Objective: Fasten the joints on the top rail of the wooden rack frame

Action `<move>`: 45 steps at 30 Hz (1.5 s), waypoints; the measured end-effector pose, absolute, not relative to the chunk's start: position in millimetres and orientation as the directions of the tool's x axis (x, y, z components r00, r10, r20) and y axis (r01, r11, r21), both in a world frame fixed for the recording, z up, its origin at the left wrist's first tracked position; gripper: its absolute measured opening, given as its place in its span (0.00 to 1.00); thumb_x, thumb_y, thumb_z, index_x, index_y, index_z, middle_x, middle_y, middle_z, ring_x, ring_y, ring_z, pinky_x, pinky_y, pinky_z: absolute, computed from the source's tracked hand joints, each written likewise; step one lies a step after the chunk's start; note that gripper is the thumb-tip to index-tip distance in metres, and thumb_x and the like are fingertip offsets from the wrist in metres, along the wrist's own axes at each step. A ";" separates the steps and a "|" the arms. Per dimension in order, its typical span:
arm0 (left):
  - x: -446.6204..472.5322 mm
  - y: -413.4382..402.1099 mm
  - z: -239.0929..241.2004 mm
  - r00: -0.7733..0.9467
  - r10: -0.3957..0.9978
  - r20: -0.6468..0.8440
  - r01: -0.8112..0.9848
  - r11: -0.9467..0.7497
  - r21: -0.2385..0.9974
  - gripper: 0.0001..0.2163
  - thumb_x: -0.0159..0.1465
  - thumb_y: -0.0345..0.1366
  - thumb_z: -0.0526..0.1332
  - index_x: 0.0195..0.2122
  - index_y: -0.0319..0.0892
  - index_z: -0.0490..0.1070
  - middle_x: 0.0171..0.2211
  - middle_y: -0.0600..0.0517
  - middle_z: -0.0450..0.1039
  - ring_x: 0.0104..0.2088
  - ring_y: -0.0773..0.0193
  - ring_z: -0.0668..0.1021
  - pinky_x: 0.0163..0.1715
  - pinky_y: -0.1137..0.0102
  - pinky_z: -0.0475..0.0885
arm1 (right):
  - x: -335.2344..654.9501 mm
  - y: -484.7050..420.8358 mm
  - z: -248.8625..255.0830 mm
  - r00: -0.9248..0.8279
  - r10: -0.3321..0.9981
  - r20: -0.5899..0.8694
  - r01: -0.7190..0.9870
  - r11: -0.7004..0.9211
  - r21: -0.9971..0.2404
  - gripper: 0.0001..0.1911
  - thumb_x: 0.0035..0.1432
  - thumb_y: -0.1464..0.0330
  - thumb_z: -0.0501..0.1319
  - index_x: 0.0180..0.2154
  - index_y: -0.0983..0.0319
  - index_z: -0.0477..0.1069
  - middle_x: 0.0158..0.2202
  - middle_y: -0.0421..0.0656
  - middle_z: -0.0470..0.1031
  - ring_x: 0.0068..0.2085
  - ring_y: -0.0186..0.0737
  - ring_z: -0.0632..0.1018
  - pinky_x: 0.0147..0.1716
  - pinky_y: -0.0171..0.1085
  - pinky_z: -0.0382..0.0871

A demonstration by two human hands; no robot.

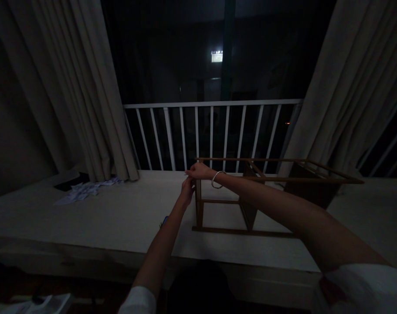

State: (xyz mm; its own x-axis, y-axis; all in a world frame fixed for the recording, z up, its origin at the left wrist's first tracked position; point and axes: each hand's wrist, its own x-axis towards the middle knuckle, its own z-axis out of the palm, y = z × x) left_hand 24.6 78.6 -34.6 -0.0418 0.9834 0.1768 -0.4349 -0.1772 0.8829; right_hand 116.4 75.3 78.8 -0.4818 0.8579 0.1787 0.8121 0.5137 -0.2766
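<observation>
A brown wooden rack (249, 211) with open rails and flat shelf panels lies on its side on the pale window ledge (126, 218). Both of my hands meet at the upper corner of its left end. My left hand (187, 190) is just below, fingers curled against the end of the rack. Over the top, my right hand (200, 171), with a bangle at the wrist, has its fingers pinched together. Dim light and the fingers hide whatever small thing is between them. On the ledge left of the rack, partly behind my left forearm, is a small blue-and-dark item (164, 220).
Crumpled white papers (83, 190) and a dark flat thing (70, 181) lie at the ledge's left. A white railing (212, 104) runs behind, before a dark window. Curtains (96, 109) hang both sides. A dark rounded shape (200, 288) is below the ledge.
</observation>
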 end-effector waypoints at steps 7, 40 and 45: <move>24.8 83.7 -38.6 -0.049 0.982 0.181 -0.442 -0.184 0.878 0.13 0.49 0.45 0.56 0.32 0.42 0.65 0.27 0.54 0.66 0.27 0.70 0.68 0.24 0.75 0.59 | 111.5 76.1 78.4 -0.481 0.861 0.167 0.840 0.507 -0.193 0.24 0.54 0.55 0.46 0.32 0.66 0.73 0.33 0.49 0.73 0.35 0.38 0.73 0.29 0.29 0.61; 22.8 79.3 -36.6 -0.065 0.979 0.191 -0.446 -0.200 0.872 0.12 0.49 0.45 0.56 0.29 0.43 0.64 0.26 0.55 0.65 0.27 0.70 0.68 0.25 0.76 0.60 | 131.5 67.8 91.5 -0.557 0.819 0.136 0.829 0.559 0.025 0.18 0.46 0.62 0.58 0.38 0.68 0.70 0.37 0.51 0.72 0.38 0.40 0.73 0.31 0.30 0.64; 22.6 79.8 -36.9 -0.061 0.979 0.194 -0.461 -0.200 0.864 0.12 0.48 0.45 0.56 0.29 0.43 0.64 0.26 0.55 0.66 0.27 0.71 0.68 0.25 0.76 0.60 | 131.9 61.7 95.2 -0.534 0.825 0.183 0.842 0.539 0.029 0.15 0.46 0.64 0.59 0.36 0.66 0.71 0.38 0.52 0.72 0.39 0.41 0.73 0.35 0.32 0.63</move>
